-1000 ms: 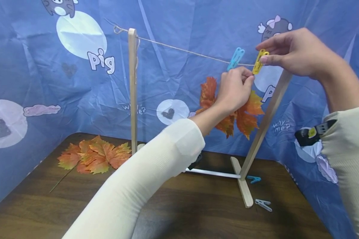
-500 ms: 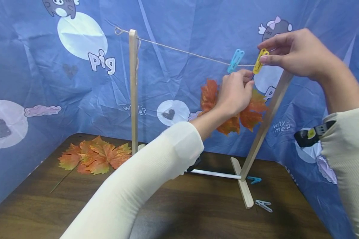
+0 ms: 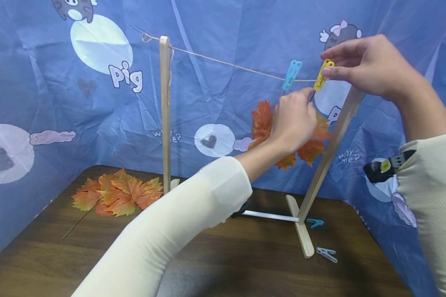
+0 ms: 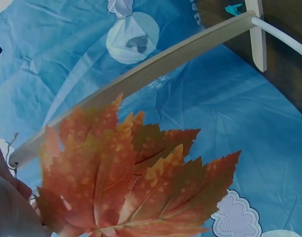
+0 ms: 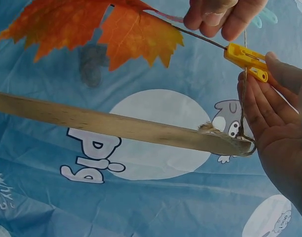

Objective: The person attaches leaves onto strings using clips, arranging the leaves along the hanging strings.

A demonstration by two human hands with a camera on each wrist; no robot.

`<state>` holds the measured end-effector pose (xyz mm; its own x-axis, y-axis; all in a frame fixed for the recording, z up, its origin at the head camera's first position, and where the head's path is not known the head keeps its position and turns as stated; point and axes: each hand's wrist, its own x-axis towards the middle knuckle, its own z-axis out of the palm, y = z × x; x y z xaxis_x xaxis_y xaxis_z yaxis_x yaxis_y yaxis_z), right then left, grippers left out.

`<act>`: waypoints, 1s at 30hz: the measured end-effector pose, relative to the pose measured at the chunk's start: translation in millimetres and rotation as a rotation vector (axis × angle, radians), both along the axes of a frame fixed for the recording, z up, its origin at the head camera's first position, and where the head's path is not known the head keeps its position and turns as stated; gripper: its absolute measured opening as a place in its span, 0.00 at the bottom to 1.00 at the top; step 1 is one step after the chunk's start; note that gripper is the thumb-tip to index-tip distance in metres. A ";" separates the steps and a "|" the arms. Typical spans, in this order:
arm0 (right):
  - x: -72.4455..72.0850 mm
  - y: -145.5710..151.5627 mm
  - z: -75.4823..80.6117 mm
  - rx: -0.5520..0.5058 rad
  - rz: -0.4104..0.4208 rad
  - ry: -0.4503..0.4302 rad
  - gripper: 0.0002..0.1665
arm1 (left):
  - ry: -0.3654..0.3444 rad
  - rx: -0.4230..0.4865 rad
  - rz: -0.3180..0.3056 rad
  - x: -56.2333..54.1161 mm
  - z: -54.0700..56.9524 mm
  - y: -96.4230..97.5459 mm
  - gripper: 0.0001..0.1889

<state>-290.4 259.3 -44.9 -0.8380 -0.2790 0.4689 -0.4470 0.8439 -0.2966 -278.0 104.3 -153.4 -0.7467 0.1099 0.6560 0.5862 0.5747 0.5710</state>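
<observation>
Thumb and fingers of the right hand [image 3: 371,68] pinch a yellow plastic clothespin [image 3: 322,75] by its upper end; it sits across a thin tan string [image 3: 228,63]. Just below, the left hand [image 3: 295,117] has bent fingers beside a thin dark stem [image 5: 202,37] that meets the clothespin's lower end; whether its grip closes on that stem, I cannot tell. The stem belongs to an orange-red, jagged-edged leaf spray [image 3: 262,121], which hangs behind and below the left hand. Close by on the left, a light blue plastic clothespin [image 3: 292,75] stands upright on the string. The string runs between two pale wooden posts [image 3: 165,115], and a white rod [image 3: 271,215] joins their bases.

Beside the right-hand base, a darker blue clothespin [image 3: 315,223] and a grey clothespin [image 3: 327,254] lie on a dark brown wooden surface [image 3: 226,264]. At far left on it rests an orange-and-yellow leaf spray [image 3: 120,192]. Behind everything hangs blue cloth [image 3: 215,24] printed with cartoon pigs and white circles.
</observation>
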 end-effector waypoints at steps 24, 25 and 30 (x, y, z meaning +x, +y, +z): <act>10.9 1.0 0.9 -0.018 -0.020 0.076 0.30 | 0.212 0.213 -0.242 9.1 -15.6 -56.5 0.16; 12.5 2.3 1.0 -0.023 -0.023 0.090 0.30 | 0.210 0.215 -0.241 9.0 -17.7 -60.4 0.16; 24.2 9.9 -2.6 -0.026 -0.050 0.174 0.30 | 0.216 0.233 -0.236 10.4 -29.6 -81.5 0.15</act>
<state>-266.2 269.1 -47.6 -0.7560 -0.2253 0.6146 -0.4514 0.8594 -0.2401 -267.6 22.8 -183.0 -0.5603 0.0919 0.8232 0.8080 0.2792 0.5188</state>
